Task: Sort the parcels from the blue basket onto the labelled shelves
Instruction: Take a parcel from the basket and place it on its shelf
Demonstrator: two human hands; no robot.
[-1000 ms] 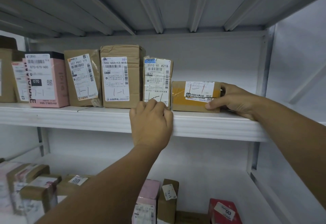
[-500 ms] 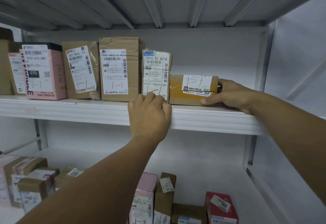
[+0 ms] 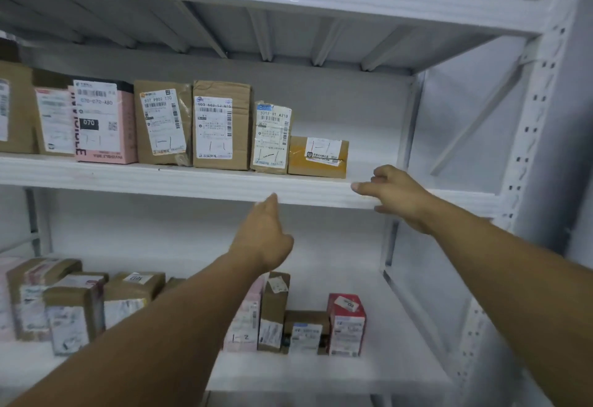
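A small flat brown parcel [image 3: 317, 157] with yellow tape and a white label lies at the right end of a row of parcels on the middle shelf [image 3: 192, 182]. Left of it stand a narrow taped parcel [image 3: 272, 137] and a taller brown box [image 3: 221, 124]. My right hand [image 3: 396, 193] hovers at the shelf's front edge, right of the small parcel, fingers loosely curled and holding nothing. My left hand [image 3: 264, 233] is below the shelf edge, empty, with fingers stretched upward. The blue basket is out of view.
More parcels fill the row's left side, among them a pink box [image 3: 102, 124]. The lower shelf [image 3: 321, 371] holds brown parcels at left and a pink, a brown and a red box [image 3: 346, 323] near the middle. A white perforated upright [image 3: 526, 166] bounds the right side.
My right hand has let go of the small taped parcel and drawn back to the shelf edge. My left hand has dropped from the shelf front. The view has pulled back from the shelves.
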